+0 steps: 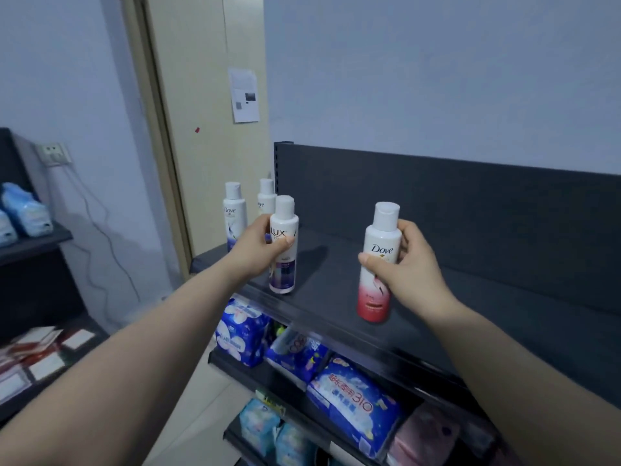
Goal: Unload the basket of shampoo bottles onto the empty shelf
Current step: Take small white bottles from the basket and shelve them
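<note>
2 hands [260, 247] [408, 267] grip Lux bottle [283, 275], Dove bottle [374, 297].

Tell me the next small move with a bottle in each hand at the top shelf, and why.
Probably lower the Lux bottle in the left hand onto the shelf and let go. It is upright, low at the shelf's front, next to the two Dove bottles standing at the left end. The right hand grips its red-bottomed Dove bottle upright further right, so it could follow.
</note>
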